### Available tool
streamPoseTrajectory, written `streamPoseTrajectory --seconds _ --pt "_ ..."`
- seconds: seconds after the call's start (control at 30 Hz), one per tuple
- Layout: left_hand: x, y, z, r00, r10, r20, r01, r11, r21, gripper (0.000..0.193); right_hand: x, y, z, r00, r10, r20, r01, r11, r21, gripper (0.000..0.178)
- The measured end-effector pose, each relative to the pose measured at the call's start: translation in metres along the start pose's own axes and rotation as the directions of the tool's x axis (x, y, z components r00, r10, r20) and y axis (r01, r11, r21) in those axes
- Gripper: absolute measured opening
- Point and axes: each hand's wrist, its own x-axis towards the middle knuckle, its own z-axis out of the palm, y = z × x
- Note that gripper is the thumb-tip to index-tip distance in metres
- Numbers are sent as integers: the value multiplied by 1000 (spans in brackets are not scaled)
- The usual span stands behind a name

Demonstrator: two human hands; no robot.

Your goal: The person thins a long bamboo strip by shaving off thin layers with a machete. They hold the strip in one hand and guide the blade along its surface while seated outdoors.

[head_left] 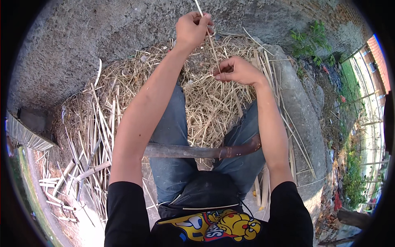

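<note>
A thin, pale strip, likely split bamboo, runs between my hands and past the top edge of the view. Up near the rough wall, my left hand is closed around its upper part. Lower and to the right, my right hand pinches the strip's lower end between thumb and fingers. Across my thighs lies a machete, its long dark blade to the left and its brown curved handle beneath my right forearm. Curly pale shavings cover the ground between my legs.
A grey rough wall rises in front. Long split strips and short cut pieces lie on the left. To the right are more strips beside a concrete slab. Green plants grow by the wall.
</note>
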Motion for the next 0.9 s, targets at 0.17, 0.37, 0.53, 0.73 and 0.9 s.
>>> streamPoseTrajectory --seconds 0.17,0.37,0.53,0.73,0.9 --pt "-17 35 -4 984 -137 -110 145 987 66 28 -10 0 -6 998 -39 43 38 999 25 34" --pt "-13 27 -9 987 -68 -147 71 997 15 26 -9 0 -6 994 -79 -73 81 997 19 32" --pt "-19 34 -12 987 -95 -130 102 994 43 26 -11 -5 -1 988 -94 -120 97 995 15 27" --pt "-19 31 -14 989 -73 -128 82 994 69 26 -10 -6 0 986 -121 -118 125 992 25 23" --pt "-23 39 -11 982 -108 -156 124 988 93 27 -13 -7 0 986 -117 -117 125 990 65 22"
